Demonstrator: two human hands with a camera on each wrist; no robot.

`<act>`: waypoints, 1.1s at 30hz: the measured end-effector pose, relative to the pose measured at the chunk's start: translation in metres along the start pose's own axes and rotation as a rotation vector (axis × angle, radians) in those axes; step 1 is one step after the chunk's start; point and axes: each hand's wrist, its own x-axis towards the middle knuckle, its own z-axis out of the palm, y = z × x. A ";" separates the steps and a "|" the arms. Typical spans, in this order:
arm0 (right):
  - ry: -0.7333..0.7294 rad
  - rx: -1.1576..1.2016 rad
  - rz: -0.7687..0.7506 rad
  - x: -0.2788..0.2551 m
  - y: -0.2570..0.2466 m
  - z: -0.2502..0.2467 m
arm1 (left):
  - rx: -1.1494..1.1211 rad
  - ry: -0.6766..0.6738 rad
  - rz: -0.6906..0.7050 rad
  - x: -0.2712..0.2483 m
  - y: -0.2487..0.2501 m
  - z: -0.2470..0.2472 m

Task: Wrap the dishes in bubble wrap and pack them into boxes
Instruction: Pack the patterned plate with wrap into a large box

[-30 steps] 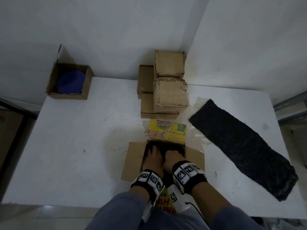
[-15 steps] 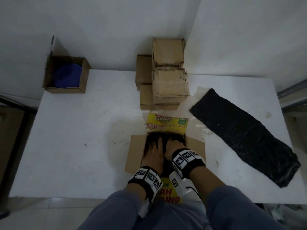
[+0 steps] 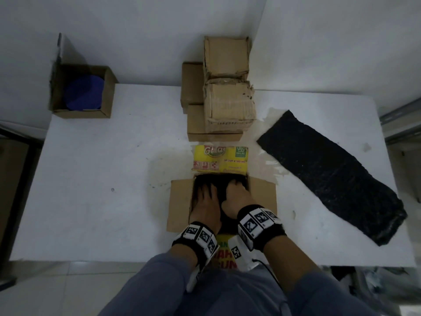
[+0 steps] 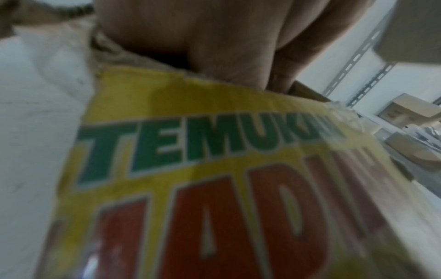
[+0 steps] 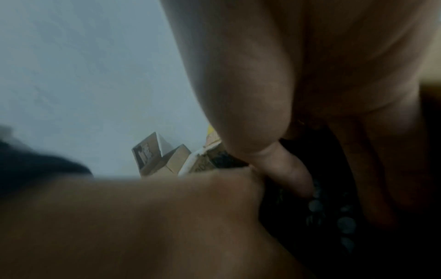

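Both your hands stay pushed down in the open box [image 3: 262, 197]: left hand [image 3: 205, 206] flat on the black-wrapped bundle [image 3: 218, 185], right hand [image 3: 237, 199] curled; its grip unclear.

Box [image 3: 262, 197]: matt brown cardboard, flaps printed glossy yellow. Wrap [image 3: 330, 172] right of box: black plastic, bubbled, faint sheen. Table [image 3: 102, 179]: smooth matt white, scuffed; stacked boxes [image 3: 227, 106] behind, worn, crumpled cardboard.

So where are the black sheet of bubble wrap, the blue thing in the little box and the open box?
black bubble wrap sheet [image 3: 330, 176], head view, middle.
blue thing [image 3: 83, 93], head view, top face.
open box [image 3: 180, 204], head view, left flap.
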 end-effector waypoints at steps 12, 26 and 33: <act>-0.037 0.003 0.093 0.019 -0.003 0.006 | 0.024 -0.047 -0.082 0.014 0.010 -0.018; -0.023 -0.189 0.095 0.020 -0.006 0.008 | 0.069 0.161 0.002 -0.011 0.009 -0.009; -0.010 -0.282 0.002 0.016 -0.001 0.012 | 0.209 0.194 0.131 -0.010 0.005 -0.008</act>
